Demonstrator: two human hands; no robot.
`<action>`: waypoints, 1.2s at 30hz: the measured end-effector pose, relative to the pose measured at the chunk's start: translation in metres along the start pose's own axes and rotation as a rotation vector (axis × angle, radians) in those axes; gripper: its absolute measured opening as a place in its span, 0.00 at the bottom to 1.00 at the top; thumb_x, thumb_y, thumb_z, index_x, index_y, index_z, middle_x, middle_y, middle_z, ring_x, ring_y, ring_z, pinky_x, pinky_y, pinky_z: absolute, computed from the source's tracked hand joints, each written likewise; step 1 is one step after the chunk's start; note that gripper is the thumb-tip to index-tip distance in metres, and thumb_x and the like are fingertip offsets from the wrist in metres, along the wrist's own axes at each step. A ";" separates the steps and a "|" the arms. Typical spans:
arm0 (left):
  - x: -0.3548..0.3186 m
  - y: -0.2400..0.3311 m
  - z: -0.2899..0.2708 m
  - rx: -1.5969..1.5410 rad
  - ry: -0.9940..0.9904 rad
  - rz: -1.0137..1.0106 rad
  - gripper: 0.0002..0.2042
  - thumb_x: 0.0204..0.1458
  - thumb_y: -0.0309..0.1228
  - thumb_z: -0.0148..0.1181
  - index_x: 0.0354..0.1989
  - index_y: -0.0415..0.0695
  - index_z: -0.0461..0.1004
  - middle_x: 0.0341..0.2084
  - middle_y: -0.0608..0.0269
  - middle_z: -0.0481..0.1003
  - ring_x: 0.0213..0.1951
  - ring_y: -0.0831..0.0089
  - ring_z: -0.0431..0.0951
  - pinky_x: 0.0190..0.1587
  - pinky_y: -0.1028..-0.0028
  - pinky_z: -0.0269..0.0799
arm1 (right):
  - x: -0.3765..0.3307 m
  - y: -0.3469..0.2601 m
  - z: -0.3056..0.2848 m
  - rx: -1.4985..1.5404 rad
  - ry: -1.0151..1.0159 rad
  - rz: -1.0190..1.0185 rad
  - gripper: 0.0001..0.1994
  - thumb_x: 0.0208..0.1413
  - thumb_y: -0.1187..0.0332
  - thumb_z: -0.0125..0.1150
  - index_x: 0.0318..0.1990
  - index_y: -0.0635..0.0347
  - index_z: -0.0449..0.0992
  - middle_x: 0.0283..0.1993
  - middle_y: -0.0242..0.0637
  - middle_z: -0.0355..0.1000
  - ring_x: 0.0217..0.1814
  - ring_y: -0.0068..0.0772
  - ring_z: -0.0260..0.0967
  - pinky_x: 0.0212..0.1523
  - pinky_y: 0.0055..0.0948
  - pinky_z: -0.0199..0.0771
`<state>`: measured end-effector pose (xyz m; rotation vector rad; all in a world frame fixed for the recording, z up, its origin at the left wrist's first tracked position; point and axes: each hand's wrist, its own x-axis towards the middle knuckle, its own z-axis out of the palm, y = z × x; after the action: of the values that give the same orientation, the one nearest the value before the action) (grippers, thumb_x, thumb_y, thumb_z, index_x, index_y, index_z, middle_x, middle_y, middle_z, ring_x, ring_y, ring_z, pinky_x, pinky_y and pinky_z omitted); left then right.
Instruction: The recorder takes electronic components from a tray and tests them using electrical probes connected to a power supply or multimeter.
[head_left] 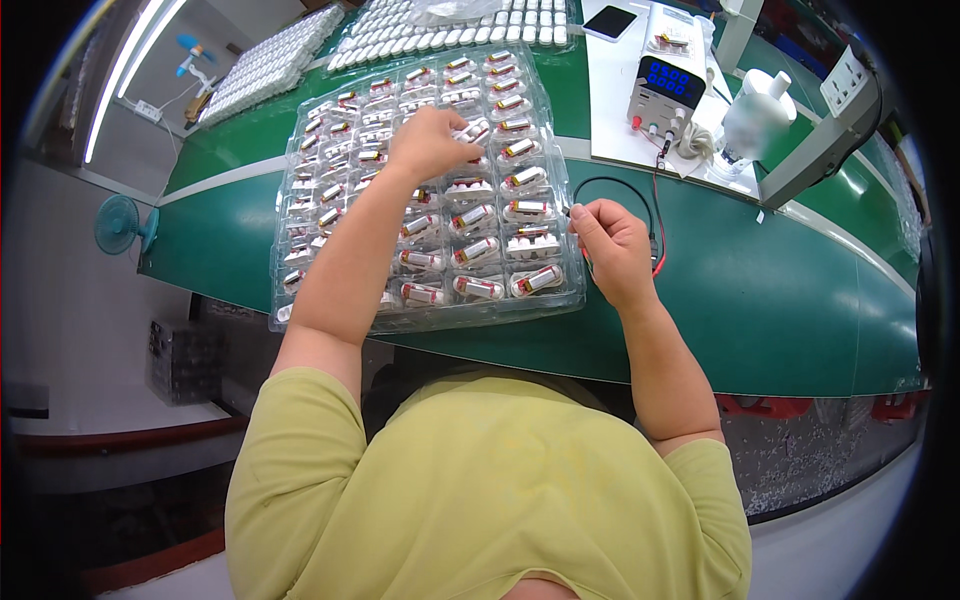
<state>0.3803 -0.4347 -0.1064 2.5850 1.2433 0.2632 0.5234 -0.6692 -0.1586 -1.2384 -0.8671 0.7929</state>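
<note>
A clear plastic blister tray (575, 290) lies on the green table, its pockets filled with small white casings carrying silver battery cells with red and yellow ends. My left hand (430, 146) reaches over its far middle part, thumb and forefinger closed about one white casing (472, 131). Whether that casing is lifted from its pocket I cannot tell. Beside the tray's right edge, my right hand (614, 246) pinches the dark end of a thin test lead (574, 210). Black and red leads (656, 190) run from there to a white bench power supply (664, 85) with a lit blue display.
More trays of white casings (440, 40) stand at the back, with another stack (265, 70) at the far left. A phone (610, 22) lies on a white board (612, 120). To the right are a white appliance (757, 115), a socket strip (848, 80) and a slanted metal post (810, 150).
</note>
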 end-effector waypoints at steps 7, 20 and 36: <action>0.047 -0.018 -0.019 0.010 0.073 -0.037 0.23 0.36 0.45 0.68 0.42 0.48 0.80 0.35 0.57 0.79 0.38 0.66 0.79 0.43 0.68 0.72 | 0.002 0.001 0.000 0.018 0.031 -0.003 0.12 0.58 0.66 0.58 0.26 0.63 0.73 0.20 0.22 0.65 0.23 0.12 0.55 0.23 0.18 0.54; 0.070 -0.021 0.009 0.193 0.241 -0.052 0.13 0.52 0.43 0.56 0.36 0.50 0.81 0.38 0.56 0.78 0.39 0.64 0.77 0.44 0.64 0.71 | 0.001 0.001 -0.004 -0.021 -0.037 0.032 0.10 0.59 0.67 0.56 0.28 0.62 0.73 0.23 0.23 0.67 0.25 0.11 0.56 0.27 0.16 0.57; -0.126 0.059 0.019 -1.795 -0.402 -0.355 0.14 0.53 0.23 0.57 0.47 0.35 0.66 0.36 0.56 0.75 0.32 0.73 0.78 0.33 0.78 0.76 | -0.018 -0.012 0.012 0.092 -0.224 -0.005 0.09 0.60 0.67 0.55 0.33 0.64 0.73 0.25 0.24 0.67 0.28 0.12 0.59 0.28 0.16 0.59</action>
<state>0.3508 -0.5720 -0.1124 0.7941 0.6253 0.4430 0.5049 -0.6812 -0.1471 -1.0799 -1.0026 0.9703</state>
